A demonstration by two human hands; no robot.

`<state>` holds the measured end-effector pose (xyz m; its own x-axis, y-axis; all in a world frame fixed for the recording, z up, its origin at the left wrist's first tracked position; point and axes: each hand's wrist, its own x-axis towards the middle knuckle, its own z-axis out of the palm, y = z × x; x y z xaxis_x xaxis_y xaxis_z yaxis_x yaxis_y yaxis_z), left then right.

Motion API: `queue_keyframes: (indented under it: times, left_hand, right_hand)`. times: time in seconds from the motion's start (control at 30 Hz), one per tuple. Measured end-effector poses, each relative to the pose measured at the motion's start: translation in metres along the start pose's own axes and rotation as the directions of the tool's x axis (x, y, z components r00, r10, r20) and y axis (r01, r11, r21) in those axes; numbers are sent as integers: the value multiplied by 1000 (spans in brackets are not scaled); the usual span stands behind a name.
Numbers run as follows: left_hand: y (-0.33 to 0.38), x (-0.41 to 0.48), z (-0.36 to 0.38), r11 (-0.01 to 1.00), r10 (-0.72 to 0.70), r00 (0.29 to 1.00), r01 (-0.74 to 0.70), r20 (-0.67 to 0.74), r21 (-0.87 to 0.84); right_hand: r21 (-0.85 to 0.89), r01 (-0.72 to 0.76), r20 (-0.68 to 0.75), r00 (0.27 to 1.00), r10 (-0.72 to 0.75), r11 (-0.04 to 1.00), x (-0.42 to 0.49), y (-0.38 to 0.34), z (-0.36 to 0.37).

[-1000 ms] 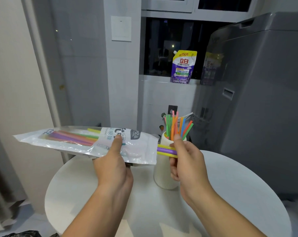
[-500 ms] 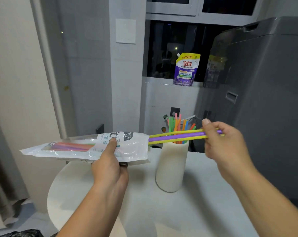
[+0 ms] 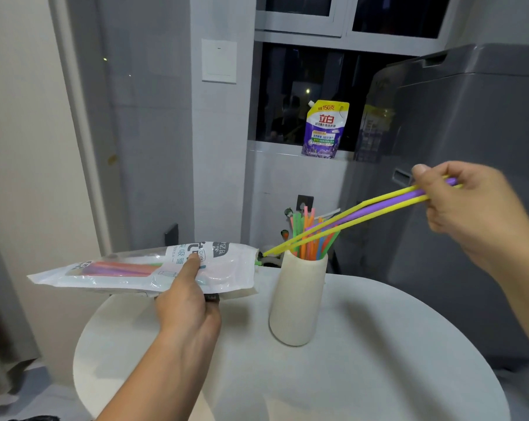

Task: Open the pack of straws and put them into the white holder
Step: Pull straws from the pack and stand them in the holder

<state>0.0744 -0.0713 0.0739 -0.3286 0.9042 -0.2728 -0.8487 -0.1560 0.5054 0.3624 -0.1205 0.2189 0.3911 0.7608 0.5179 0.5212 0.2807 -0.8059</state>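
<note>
My left hand [image 3: 187, 302] grips the clear plastic straw pack [image 3: 126, 270], held level above the table's left side, with orange and purple straws still inside. My right hand [image 3: 469, 205] pinches three straws [image 3: 366, 209], two yellow and one purple, up at the right. They slant down to the left, and their far ends hang just outside the pack's open mouth, above the white holder [image 3: 298, 302]. The holder stands upright on the round white table [image 3: 363, 360] and has several coloured straws in it.
A grey washing machine [image 3: 469, 123] rises close behind the table on the right. A purple detergent pouch [image 3: 325, 129] leans on the window sill behind. A wall and a door frame lie to the left.
My right hand has pulled the yellow and purple straws fully out of the pack, moving right and upward. The straws now tilt instead of lying level. My left hand has kept the pack about steady.
</note>
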Motion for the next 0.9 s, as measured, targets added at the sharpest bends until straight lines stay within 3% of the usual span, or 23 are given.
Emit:
queue_keyframes:
  times: [0.23, 0.6, 0.9]
  left_hand:
    - [0, -3, 0, 1000, -17, 1000, 17, 10, 15]
    - [-2, -7, 2, 998, -36, 999, 37, -11, 41]
    - [-4, -9, 2, 998, -54, 999, 54, -4, 18]
  right_hand:
    - [-112, 11, -70, 997, -19, 994, 8, -13, -9]
    - [-359, 129, -27, 988, -149, 924, 10, -28, -13]
    - [-456, 256, 202, 963, -181, 852, 6, -44, 24]
